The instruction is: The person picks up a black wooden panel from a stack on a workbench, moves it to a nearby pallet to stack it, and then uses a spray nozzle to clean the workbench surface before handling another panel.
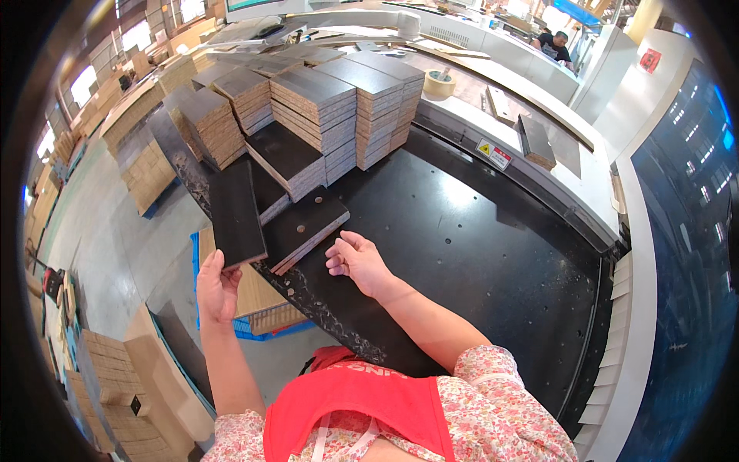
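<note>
My left hand [219,289] is closed on the near end of a dark-faced chipboard panel [235,215], a narrow rectangle held tilted at the left edge of the black table. My right hand [360,263] is over the table with its fingers curled in and nothing visible in them. Just left of its fingertips lies a low pile of dark panels [308,223], the top one bearing small round spots. Behind it, another dark panel [286,150] tops a short stack, and taller chipboard stacks [315,96] with raw, speckled edges rise beyond.
The black table [477,254] has small holes across its surface. A tape roll [439,82] and a loose block [536,141] sit on the machine ledge. Below left are a blue-edged pallet [265,327] and board stacks [127,393]. A person [553,48] is at the far right.
</note>
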The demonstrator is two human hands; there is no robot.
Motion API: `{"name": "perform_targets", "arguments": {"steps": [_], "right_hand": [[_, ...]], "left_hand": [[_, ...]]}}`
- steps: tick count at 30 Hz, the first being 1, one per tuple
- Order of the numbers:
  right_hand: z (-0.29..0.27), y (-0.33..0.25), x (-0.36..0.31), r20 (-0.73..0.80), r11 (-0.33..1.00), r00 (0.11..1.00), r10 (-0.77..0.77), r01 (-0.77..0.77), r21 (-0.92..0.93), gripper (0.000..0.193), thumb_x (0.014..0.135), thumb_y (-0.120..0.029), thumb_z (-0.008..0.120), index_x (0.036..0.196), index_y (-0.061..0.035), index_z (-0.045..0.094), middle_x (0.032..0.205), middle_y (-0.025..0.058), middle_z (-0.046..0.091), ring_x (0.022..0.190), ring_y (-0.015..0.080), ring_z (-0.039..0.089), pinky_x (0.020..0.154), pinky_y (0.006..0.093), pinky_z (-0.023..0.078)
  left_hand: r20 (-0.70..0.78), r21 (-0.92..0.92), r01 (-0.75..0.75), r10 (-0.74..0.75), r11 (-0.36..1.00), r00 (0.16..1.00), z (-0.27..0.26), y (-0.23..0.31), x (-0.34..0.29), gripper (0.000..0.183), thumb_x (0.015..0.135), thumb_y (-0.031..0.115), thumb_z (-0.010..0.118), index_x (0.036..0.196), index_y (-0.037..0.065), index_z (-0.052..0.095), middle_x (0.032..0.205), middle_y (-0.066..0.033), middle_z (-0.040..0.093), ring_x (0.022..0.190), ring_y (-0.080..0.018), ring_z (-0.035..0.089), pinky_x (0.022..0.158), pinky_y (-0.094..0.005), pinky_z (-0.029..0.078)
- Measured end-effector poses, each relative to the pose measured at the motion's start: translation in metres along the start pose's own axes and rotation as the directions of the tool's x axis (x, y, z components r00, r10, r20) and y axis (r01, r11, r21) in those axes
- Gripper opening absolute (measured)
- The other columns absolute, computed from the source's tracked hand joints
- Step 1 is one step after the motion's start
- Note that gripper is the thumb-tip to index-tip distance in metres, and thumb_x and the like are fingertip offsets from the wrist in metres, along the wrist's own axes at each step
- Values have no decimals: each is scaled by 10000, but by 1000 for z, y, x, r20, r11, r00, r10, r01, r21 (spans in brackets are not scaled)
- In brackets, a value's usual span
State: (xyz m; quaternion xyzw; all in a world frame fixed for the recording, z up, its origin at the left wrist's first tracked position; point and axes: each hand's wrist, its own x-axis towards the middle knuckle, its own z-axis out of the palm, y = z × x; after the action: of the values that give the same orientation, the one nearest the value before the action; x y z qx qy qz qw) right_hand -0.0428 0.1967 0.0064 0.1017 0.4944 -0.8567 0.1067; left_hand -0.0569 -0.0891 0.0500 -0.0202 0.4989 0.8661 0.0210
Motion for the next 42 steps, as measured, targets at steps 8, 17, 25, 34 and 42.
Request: {"name": "perform_targets", "arguments": {"steps": [8,17,25,34,42], "right_hand": [[-13,-15,-77,98,991,993,-62,50,120,339,1001,-324,524,1223,-67,511,1099,45,626,925,144,597,777,310,531],[-87,2,-142,-76,955,983,-165,179,237,305,980,-235,566,1255,-112,515,1172,44,625,1042,178,618,828,354,525],[-97,-6,-134,-83,907,985,-150,171,386,281,954,-174,594,1225,-117,545,1210,48,629,1139,221,590,977,452,459],[-99,-3,-130,-38,910,986,-160,163,381,334,954,-170,593,1272,-126,500,1259,53,595,1145,211,578,949,415,470],[-94,-9,-133,-35,918,990,-136,139,371,303,965,-191,587,1249,-109,518,1220,44,612,1114,189,587,949,404,472]], "left_hand": [[187,142,196,-221,970,957,66,-43,-42,283,978,201,561,1183,7,589,1051,-64,670,837,-143,661,609,-263,560],[435,317,388,-496,866,752,132,-107,-54,316,1004,244,514,1214,27,608,1015,-50,680,841,-115,635,679,-269,539],[493,186,525,-542,830,681,141,-133,-40,316,1021,243,476,1230,33,586,1035,-62,679,835,-145,649,673,-302,547],[514,187,429,-460,884,724,139,-133,-45,370,1026,275,460,1283,20,536,1061,-69,668,831,-144,650,664,-290,540],[568,161,342,-370,926,735,132,-135,-51,422,1024,312,461,1294,-5,527,1016,-79,675,796,-146,641,687,-291,529]]}}
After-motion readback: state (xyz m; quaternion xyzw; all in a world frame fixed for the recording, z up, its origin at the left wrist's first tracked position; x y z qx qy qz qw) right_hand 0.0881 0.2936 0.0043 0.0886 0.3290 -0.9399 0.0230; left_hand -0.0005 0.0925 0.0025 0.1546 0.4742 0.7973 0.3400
